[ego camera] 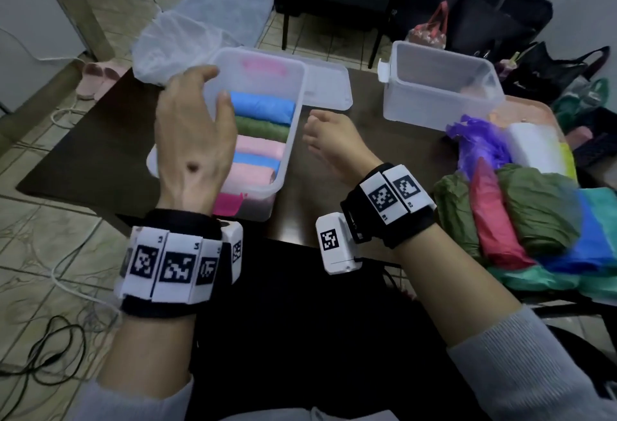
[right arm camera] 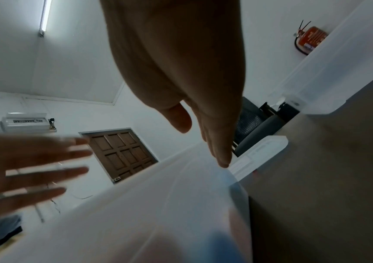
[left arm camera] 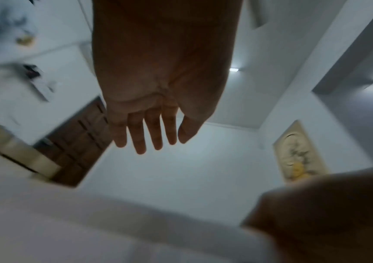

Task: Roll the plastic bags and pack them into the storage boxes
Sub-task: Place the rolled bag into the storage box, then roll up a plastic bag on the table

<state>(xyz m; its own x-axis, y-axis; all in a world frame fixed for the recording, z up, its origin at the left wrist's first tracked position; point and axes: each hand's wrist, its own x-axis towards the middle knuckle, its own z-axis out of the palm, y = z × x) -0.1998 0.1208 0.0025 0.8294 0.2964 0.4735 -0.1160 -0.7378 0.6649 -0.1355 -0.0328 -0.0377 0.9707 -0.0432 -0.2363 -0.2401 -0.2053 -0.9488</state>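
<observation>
Left hand (ego camera: 195,127) over filled box (ego camera: 293,113); fingers straight.

The left hand (ego camera: 195,130) covers the near-left part of the storage box (ego camera: 293,127); rolled bags (ego camera: 263,108) beneath it stay hidden. Its fingers (right arm camera: 46,170) blur.

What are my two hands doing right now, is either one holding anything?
Left hand: open, fingers spread over the filled storage box, holding nothing.
Right hand: open, fingers straight beside that box, holding nothing.
</observation>
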